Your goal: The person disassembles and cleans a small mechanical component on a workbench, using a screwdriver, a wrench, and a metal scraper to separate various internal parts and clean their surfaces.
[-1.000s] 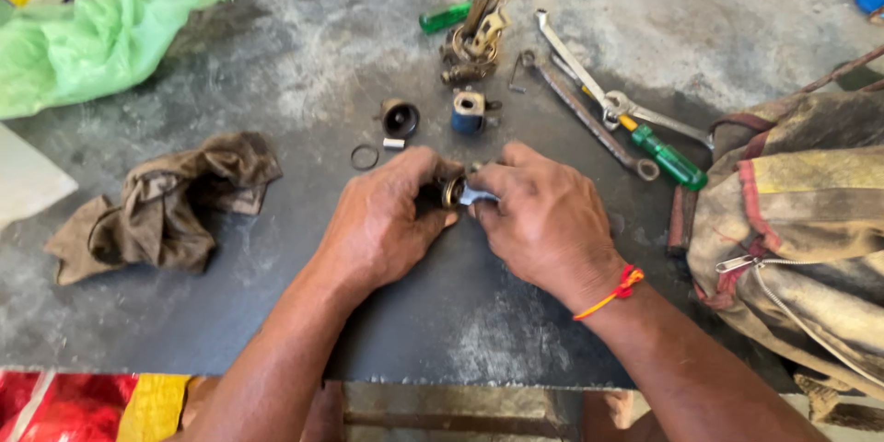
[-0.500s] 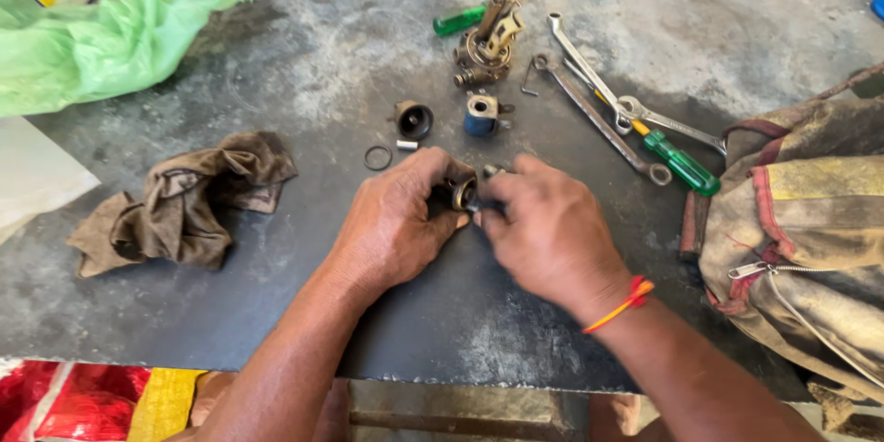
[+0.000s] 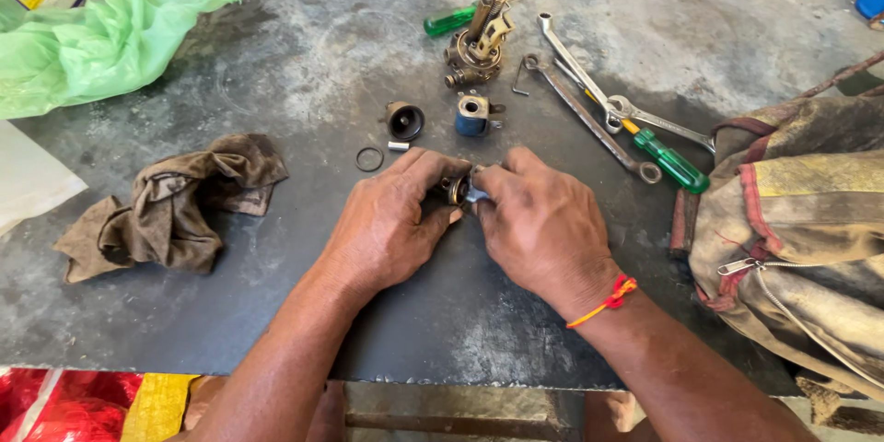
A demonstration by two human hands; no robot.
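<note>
Head view looks down on a small round metal part (image 3: 458,190) pinched between both hands just above the grey tabletop (image 3: 276,64), near its middle. The left hand (image 3: 391,221) has its fingers curled shut around the part's left side, and the right hand (image 3: 539,226) closes thumb and fingers on its right side, where a thin silvery piece sticks out; a red thread circles that wrist. Just beyond the hands lie a blue cylindrical coil (image 3: 473,116), a dark cup-shaped piece (image 3: 403,121), a black rubber ring (image 3: 369,159) and a tiny white sleeve (image 3: 398,145). Farther back stands a brass fitting (image 3: 474,51) beside a green-handled screwdriver (image 3: 451,20). To the right lie spanners (image 3: 580,106) and a second green screwdriver (image 3: 670,161), then a worn canvas bag (image 3: 792,221). To the left lie a brown rag (image 3: 175,203) and a green plastic bag (image 3: 101,37).
</note>
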